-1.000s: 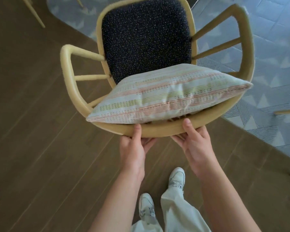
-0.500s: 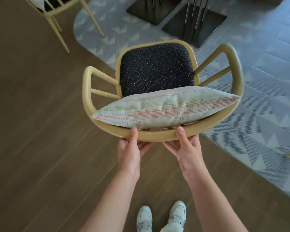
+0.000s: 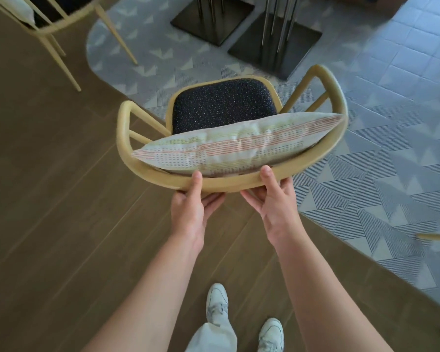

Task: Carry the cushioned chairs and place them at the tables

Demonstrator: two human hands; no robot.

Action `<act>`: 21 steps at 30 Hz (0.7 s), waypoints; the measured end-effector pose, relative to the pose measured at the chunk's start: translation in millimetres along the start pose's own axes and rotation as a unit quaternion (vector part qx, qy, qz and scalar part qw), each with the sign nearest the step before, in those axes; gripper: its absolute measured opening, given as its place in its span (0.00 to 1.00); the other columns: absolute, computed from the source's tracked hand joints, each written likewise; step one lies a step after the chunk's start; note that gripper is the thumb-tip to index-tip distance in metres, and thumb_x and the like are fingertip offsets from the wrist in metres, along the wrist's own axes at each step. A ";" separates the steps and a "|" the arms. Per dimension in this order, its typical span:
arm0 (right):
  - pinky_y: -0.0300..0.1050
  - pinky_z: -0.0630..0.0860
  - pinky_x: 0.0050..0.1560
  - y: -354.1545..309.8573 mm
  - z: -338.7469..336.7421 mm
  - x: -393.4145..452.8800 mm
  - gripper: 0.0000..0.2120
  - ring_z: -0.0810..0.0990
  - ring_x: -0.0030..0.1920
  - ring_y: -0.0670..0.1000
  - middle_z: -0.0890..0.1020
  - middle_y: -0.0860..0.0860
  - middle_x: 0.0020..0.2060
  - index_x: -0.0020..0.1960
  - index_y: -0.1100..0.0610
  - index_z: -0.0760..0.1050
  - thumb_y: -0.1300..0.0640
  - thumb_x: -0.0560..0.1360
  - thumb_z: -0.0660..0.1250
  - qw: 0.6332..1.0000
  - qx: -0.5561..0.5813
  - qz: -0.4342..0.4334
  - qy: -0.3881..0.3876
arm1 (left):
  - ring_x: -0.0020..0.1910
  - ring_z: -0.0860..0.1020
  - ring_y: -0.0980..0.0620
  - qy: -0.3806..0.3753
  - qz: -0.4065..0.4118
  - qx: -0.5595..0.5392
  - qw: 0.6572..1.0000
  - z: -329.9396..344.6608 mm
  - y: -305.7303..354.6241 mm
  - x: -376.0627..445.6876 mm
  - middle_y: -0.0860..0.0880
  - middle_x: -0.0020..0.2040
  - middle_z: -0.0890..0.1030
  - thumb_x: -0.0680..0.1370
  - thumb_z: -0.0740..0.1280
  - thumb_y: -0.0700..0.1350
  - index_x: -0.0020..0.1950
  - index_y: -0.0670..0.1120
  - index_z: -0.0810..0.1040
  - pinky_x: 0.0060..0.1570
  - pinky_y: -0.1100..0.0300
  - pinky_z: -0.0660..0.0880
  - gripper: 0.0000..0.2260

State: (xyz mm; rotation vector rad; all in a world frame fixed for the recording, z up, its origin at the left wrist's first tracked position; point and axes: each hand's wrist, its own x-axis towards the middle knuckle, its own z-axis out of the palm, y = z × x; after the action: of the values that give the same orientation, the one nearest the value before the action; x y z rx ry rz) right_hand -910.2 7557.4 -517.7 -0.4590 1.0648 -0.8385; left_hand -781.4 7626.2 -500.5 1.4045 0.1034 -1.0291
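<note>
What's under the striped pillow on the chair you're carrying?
The striped pillow rests on the chair's dark speckled seat, whose far part shows. The seat's near part and the backrest spindles are covered by the pillow.

Wood floor point(image 3: 48, 199) — patterned rug point(image 3: 391, 123).

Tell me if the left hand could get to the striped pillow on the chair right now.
Probably yes, but not freely. The left hand grips the chair's curved back rail, thumb on top, and the striped pillow lies just beyond that rail with nothing between. Reaching it would mean letting go, leaving the right hand to bear the chair alone.
</note>
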 end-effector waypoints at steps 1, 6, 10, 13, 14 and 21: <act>0.51 0.83 0.52 -1.6 2.7 2.8 0.25 0.83 0.59 0.52 0.80 0.52 0.63 0.72 0.52 0.67 0.53 0.78 0.70 1.000 -0.001 0.001 0.002 | 0.51 0.86 0.43 -0.001 -0.003 0.000 1.000 1.1 2.2 2.9 0.40 0.60 0.83 0.82 0.67 0.50 0.67 0.43 0.74 0.50 0.49 0.84 0.16; 0.51 0.83 0.52 -8.1 16.2 13.5 0.25 0.84 0.58 0.53 0.81 0.53 0.63 0.73 0.52 0.65 0.53 0.79 0.69 1.000 0.005 -0.003 -0.003 | 0.51 0.86 0.42 -0.020 -0.014 0.009 1.000 3.7 14.0 16.8 0.41 0.60 0.83 0.82 0.67 0.51 0.65 0.44 0.75 0.53 0.47 0.83 0.15; 0.50 0.83 0.50 -11.2 22.8 16.9 0.24 0.84 0.57 0.53 0.80 0.53 0.63 0.73 0.53 0.66 0.53 0.79 0.69 1.000 0.014 0.001 0.008 | 0.51 0.86 0.42 -0.023 -0.025 0.010 0.999 5.0 19.0 22.2 0.41 0.61 0.82 0.82 0.67 0.51 0.66 0.43 0.75 0.53 0.47 0.83 0.16; 0.50 0.83 0.50 -12.7 22.5 17.4 0.24 0.85 0.57 0.53 0.81 0.53 0.63 0.72 0.53 0.66 0.53 0.79 0.70 1.000 0.011 0.005 0.006 | 0.51 0.86 0.42 -0.028 -0.035 0.010 0.999 4.4 20.0 22.8 0.41 0.61 0.82 0.82 0.68 0.51 0.65 0.43 0.75 0.52 0.48 0.83 0.16; 0.50 0.83 0.50 -13.4 22.4 17.8 0.25 0.85 0.57 0.53 0.81 0.54 0.63 0.72 0.53 0.66 0.53 0.78 0.70 1.000 0.009 0.008 0.007 | 0.51 0.86 0.42 -0.030 -0.038 0.010 0.999 4.3 20.5 23.1 0.41 0.61 0.82 0.82 0.68 0.51 0.65 0.43 0.75 0.52 0.48 0.83 0.16; 0.49 0.84 0.44 -34.8 35.1 8.7 0.19 0.87 0.47 0.52 0.82 0.56 0.58 0.66 0.58 0.68 0.54 0.79 0.70 0.995 -0.040 0.073 0.057 | 0.51 0.86 0.43 -0.027 -0.069 0.085 0.994 5.7 38.0 7.2 0.42 0.59 0.83 0.81 0.68 0.52 0.64 0.45 0.75 0.50 0.47 0.84 0.15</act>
State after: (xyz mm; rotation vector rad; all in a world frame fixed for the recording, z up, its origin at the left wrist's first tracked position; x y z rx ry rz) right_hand -889.7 7527.1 -483.3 -0.3984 1.2268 -0.7006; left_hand -755.8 7611.2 -475.0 1.5393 0.0739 -1.2128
